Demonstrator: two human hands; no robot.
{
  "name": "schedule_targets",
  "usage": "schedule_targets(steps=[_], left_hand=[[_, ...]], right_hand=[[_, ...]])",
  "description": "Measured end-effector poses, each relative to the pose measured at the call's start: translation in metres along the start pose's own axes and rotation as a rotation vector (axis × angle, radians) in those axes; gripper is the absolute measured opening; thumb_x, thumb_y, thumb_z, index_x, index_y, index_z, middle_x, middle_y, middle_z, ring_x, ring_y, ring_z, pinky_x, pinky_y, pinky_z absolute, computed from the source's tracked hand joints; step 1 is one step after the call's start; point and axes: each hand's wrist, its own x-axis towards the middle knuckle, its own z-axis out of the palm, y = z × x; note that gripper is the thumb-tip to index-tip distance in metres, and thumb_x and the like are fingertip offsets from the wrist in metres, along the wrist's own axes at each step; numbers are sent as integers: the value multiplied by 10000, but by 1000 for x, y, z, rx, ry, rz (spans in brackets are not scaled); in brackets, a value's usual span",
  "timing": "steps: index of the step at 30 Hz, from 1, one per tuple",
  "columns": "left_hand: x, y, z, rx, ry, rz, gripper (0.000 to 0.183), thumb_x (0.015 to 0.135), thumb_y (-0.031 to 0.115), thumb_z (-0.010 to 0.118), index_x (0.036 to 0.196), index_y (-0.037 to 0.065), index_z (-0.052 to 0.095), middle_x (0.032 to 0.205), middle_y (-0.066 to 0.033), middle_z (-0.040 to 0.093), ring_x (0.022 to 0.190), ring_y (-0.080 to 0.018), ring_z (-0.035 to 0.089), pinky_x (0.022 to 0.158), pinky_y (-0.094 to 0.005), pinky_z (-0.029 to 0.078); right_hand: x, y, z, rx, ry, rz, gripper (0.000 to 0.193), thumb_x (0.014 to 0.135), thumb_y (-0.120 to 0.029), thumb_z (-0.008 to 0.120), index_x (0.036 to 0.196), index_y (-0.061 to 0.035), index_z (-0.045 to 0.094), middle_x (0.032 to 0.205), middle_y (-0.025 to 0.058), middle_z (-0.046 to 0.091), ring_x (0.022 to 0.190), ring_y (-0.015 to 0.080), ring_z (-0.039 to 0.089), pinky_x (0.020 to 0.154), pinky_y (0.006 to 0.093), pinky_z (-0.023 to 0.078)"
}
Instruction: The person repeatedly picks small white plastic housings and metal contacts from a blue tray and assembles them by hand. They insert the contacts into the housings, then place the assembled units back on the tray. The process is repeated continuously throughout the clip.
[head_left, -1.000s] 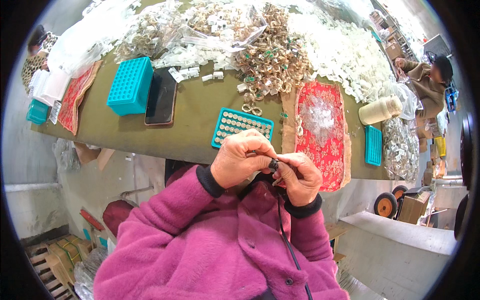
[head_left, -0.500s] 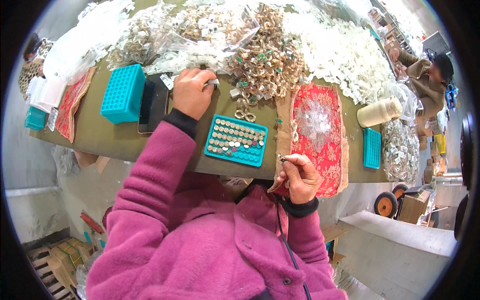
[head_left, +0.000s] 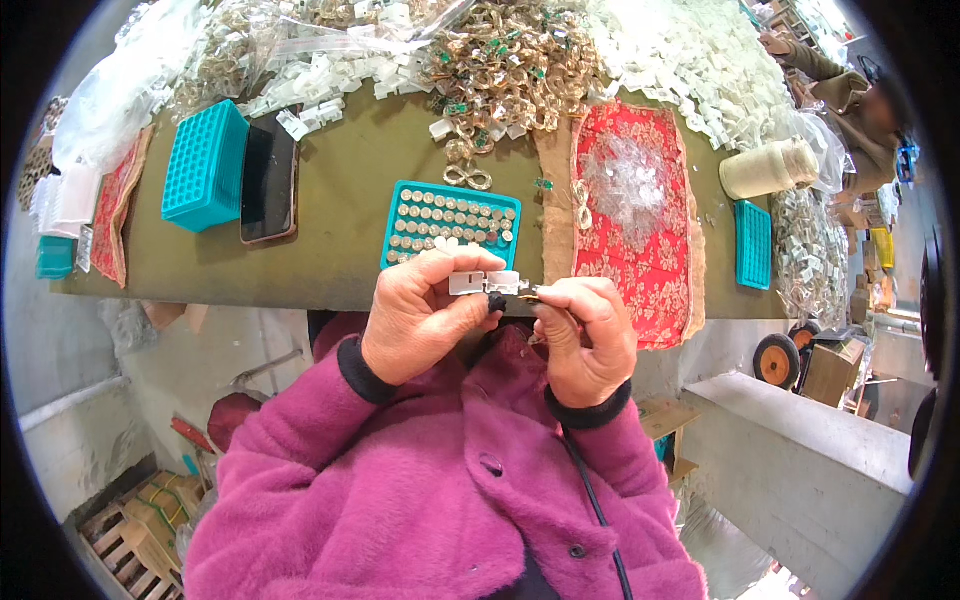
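Observation:
My left hand [head_left: 425,315] is closed on a small white plastic clip-like piece [head_left: 485,283], held level in front of my chest. A small dark fuzzy bit shows by its thumb. My right hand [head_left: 590,335] pinches a tiny metal part [head_left: 529,295], with a gold-coloured bit, against the white piece's right end; its exact kind is too small to make out. Just beyond my hands lies a teal tray [head_left: 513,212] with rows of small round metal pieces in its pockets. My left fingers cover part of its near edge.
A red floral cloth [head_left: 625,290] bears a heap of clear plastic bits [head_left: 628,180]. Gold-coloured metal pieces [head_left: 515,75] and white plastic pieces [head_left: 690,70] are heaped behind. Stacked teal trays [head_left: 205,170] stand beside a dark phone [head_left: 270,180]. Another person [head_left: 860,115] sits at far right.
My left hand has come back from the far side of the table, carrying the white plastic piece. Both hands now meet in front of my chest.

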Motion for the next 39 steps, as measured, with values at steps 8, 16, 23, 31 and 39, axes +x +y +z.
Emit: schedule_targets(steps=[8,16,23,31,39], left_hand=[[-13,-1,-4,451,32,274,270,851,-84,740,1109,-8,723,960,-69,703,797,-143,700,681,-269,563],[-23,-2,-15,648,101,458,296,792,-33,767,1082,16,726,929,-99,704,754,-191,690,649,-295,556],[-29,-6,-19,395,72,310,314,798,-30,784,1105,22,744,940,-98,729,787,-172,716,677,-301,577],[-35,-5,-31,461,-19,348,283,835,-60,779,1107,11,753,969,-89,757,804,-125,737,707,-274,595],[-38,-9,-33,-252,-111,-29,303,950,-28,738,1248,-31,686,1021,-101,750,866,-180,752,777,-295,642]], right_hand=[[1,-9,14,-154,-63,-196,257,861,19,812,1098,-32,727,965,136,691,830,277,695,702,352,571],[-5,-16,22,-231,-69,-274,279,836,36,818,1089,-40,730,961,131,684,828,288,686,700,371,568],[-5,-14,29,-172,-139,-261,277,838,54,808,1090,-31,731,945,135,688,790,268,699,660,347,575],[-9,-19,24,-91,-239,-189,245,837,68,795,1061,3,722,916,137,691,777,270,700,653,351,569],[-9,-12,25,-119,-284,-266,305,850,98,770,1138,7,725,931,144,696,845,281,709,703,362,577]])
